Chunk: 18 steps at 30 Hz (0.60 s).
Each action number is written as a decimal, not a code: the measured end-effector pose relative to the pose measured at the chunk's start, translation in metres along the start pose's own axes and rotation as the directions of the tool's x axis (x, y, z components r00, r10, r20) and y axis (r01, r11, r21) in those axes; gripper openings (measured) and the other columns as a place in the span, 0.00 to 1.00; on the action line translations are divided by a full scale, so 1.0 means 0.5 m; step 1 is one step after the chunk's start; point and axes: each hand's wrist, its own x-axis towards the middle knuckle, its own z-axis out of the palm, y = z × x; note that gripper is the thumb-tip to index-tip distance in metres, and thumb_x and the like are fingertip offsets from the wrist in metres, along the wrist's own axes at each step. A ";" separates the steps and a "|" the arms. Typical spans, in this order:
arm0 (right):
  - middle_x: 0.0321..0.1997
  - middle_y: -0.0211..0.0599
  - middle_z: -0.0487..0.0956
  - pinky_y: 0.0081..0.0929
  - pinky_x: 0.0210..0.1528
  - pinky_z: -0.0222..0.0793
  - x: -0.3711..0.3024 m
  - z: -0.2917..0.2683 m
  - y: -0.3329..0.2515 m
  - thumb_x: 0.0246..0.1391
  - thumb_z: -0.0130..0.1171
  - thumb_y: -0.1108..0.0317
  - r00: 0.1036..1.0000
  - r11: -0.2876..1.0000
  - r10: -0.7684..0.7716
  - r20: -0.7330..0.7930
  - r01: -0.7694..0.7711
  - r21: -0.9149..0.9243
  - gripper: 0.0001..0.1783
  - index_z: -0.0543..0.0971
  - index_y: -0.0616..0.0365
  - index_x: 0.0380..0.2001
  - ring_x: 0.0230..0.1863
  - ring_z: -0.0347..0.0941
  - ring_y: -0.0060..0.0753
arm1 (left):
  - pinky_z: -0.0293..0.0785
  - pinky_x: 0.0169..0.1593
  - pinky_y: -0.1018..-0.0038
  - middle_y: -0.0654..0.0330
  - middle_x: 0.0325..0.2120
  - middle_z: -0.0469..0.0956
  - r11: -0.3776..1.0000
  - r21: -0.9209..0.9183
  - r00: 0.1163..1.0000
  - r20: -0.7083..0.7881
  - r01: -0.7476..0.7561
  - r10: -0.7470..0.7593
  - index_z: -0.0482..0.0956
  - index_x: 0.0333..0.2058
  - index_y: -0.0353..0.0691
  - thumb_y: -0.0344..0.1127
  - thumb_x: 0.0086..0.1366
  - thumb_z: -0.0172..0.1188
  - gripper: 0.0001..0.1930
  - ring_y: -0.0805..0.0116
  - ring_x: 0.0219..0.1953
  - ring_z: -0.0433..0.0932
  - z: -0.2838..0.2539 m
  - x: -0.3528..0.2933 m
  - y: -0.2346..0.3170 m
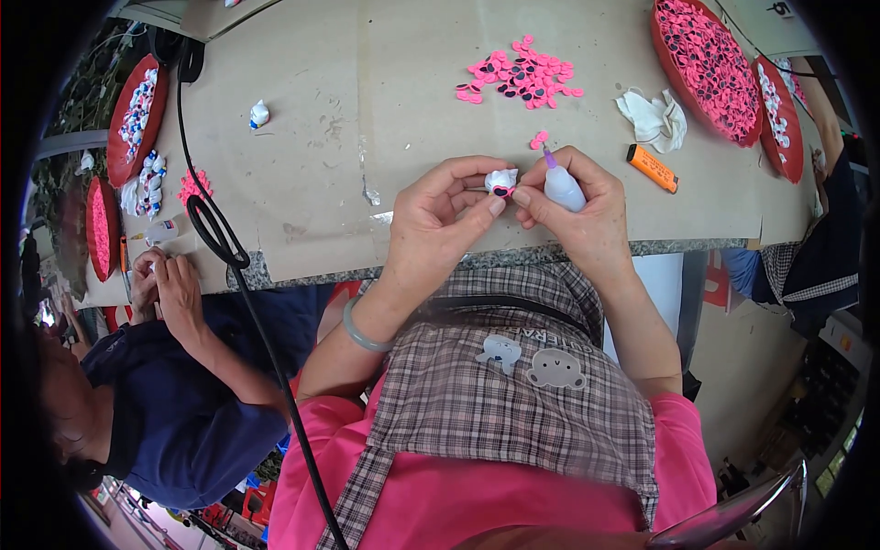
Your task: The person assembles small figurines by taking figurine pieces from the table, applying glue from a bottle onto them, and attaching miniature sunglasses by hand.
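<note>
So the left hand has a small white figurine pinched between thumb and fingers, up above the table near its front edge. Using that figurine as the landmark for everything else. There's a pink piece with black shapes right against its near side.

The right hand is just right of the figurine, gripping a squeeze bottle with a purple tip pointing up and away, and its thumb is right up by the pink piece. Can't really tell if it's pinching it.

Just beyond the figurine, slightly right, sits a little pink clump, and past that a loose pink pile. Off to the right there's an orange bar-shaped item with a black end, a crumpled white cloth behind it, then a big red tray full of pink pieces. Well left of the figurine, another white figure sits alone, and farther left are a co-worker's hands.
</note>
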 end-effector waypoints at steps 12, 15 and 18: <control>0.23 0.28 0.74 0.16 0.25 0.67 -0.002 0.009 0.052 0.46 0.66 0.74 0.967 0.948 -0.238 -0.090 0.212 -0.237 0.11 0.72 0.60 0.30 0.22 0.70 0.14 | 0.73 0.52 0.73 0.49 0.44 0.76 0.995 0.001 0.994 -0.022 -0.103 0.103 0.72 0.45 0.28 0.20 0.63 0.54 0.11 0.67 0.47 0.76 0.006 0.000 -0.011; 0.23 0.29 0.74 0.16 0.24 0.67 -0.005 0.025 0.033 0.47 0.66 0.75 0.982 0.987 -0.141 -0.129 0.129 -0.096 0.11 0.72 0.61 0.30 0.22 0.70 0.15 | 0.73 0.52 0.73 0.49 0.44 0.76 0.995 -0.016 0.994 -0.056 -0.099 0.098 0.72 0.44 0.28 0.20 0.63 0.54 0.11 0.67 0.47 0.76 0.005 -0.001 -0.021; 0.24 0.30 0.75 0.15 0.23 0.67 -0.004 0.028 0.036 0.47 0.65 0.76 0.982 0.989 -0.138 -0.126 0.130 -0.074 0.11 0.72 0.61 0.31 0.21 0.70 0.15 | 0.73 0.52 0.73 0.48 0.44 0.76 0.991 -0.023 0.989 -0.078 -0.129 0.127 0.72 0.43 0.28 0.20 0.63 0.53 0.10 0.67 0.47 0.76 0.005 -0.002 -0.025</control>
